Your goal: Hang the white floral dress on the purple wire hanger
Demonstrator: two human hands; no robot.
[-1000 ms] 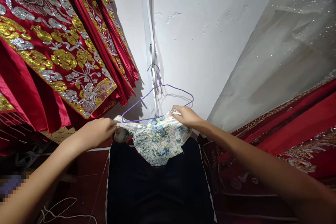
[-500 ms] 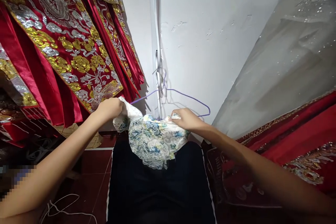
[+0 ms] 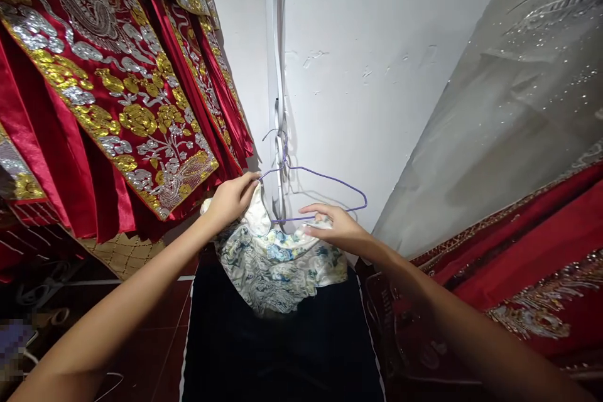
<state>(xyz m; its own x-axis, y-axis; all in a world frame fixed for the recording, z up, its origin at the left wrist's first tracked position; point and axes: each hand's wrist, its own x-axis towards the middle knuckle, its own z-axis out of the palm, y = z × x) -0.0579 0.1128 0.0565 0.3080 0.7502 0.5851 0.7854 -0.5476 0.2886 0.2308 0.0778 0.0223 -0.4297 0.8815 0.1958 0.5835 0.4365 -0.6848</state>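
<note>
A white floral top point(image 3: 282, 270) with blue and yellow print hangs low on a purple hanger point(image 3: 325, 174); the hanger's right arm pokes out bare above the neckline. My left hand point(image 3: 230, 201) is closed on the top's left shoulder, with its fingertips against the hanger's left arm. My right hand point(image 3: 342, 226) has the right side of the neckline between thumb and fingers, with the index finger stretched toward the hanger's lower bar. Dark cloth point(image 3: 277, 352) extends below the floral top.
Red costumes with gold and silver embroidery point(image 3: 141, 119) hang at left. A narrow white pole point(image 3: 277, 44) stands against the white wall point(image 3: 358, 31). At right, a clear plastic cover point(image 3: 490, 119) lies beside red beaded fabric point(image 3: 527, 257).
My left hand has moved right and slightly up, bringing the top's left shoulder to the hanger's arm. My right hand's index finger has extended off the fabric. The view has shifted slightly.
</note>
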